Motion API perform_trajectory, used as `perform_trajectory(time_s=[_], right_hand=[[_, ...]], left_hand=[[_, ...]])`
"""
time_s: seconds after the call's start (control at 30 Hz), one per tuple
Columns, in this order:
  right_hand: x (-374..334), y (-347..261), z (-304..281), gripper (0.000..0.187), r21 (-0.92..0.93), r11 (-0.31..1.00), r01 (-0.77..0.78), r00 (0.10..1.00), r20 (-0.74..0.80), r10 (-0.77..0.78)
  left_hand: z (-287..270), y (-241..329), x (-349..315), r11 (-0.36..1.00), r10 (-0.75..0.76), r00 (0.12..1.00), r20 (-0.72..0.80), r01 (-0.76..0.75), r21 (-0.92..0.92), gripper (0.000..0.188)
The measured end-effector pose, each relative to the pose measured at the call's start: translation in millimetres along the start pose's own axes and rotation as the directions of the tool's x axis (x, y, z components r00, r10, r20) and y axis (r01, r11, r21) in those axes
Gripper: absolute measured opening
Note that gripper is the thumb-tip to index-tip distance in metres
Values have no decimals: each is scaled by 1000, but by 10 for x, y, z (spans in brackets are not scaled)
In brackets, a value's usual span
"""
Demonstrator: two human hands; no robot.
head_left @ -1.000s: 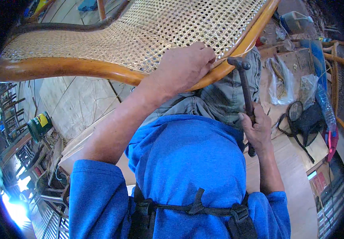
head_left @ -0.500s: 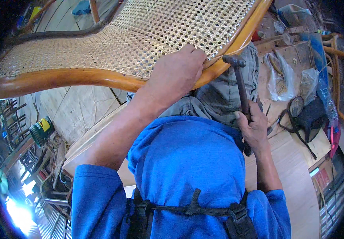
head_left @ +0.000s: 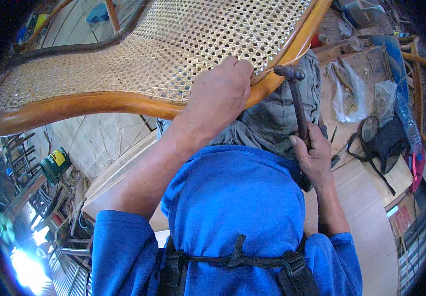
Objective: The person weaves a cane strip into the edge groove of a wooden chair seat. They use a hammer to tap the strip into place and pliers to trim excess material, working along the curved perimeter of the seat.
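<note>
A curved, varnished wooden frame [head_left: 99,102] with a woven cane panel [head_left: 208,34] lies across my lap. My left hand [head_left: 221,89] is closed at the panel's lower right edge, against the frame. From its fingers a thin, pale cane strip [head_left: 292,61] runs up along the right side of the frame, its other part hidden under the hand. My right hand [head_left: 314,153] is wrapped round the handle of a dark hammer [head_left: 299,106]. The hammer stands nearly upright, its head just beside the frame and to the right of my left hand.
To the right, clear plastic bags [head_left: 348,96] with strips inside and a black strapped pouch [head_left: 385,140] lie on wooden boards. Further right are curved wooden pieces [head_left: 417,61]. A dark green can [head_left: 55,165] stands at left, near stacked furniture parts.
The frame's left end has come slightly lower in view, toward me. Both hands keep their holds, and the hammer is almost where it was.
</note>
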State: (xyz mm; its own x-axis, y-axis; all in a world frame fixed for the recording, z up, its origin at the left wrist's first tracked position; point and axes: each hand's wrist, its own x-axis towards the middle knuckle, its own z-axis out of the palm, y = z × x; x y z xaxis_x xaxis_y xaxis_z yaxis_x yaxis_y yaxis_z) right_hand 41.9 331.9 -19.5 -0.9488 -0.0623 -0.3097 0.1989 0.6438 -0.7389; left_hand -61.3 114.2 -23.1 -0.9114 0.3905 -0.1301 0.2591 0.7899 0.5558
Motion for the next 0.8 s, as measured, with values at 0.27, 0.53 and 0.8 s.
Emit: perform_trajectory(time_s=[0.27, 0.53, 0.8], right_hand=[[-5, 19, -3, 30, -17, 999, 45, 999, 5, -45], [27, -62, -68, 24, -64, 994, 89, 992, 94, -83], [28, -194, -120, 26, -106, 984, 143, 985, 113, -131]], left_hand=[[35, 123, 9, 992, -128, 990, -53, 127, -10, 14], [-120, 44, -33, 984, -152, 988, -4, 151, -93, 22], [-169, -225, -61, 786, -427, 903, -56, 340, -516, 28]])
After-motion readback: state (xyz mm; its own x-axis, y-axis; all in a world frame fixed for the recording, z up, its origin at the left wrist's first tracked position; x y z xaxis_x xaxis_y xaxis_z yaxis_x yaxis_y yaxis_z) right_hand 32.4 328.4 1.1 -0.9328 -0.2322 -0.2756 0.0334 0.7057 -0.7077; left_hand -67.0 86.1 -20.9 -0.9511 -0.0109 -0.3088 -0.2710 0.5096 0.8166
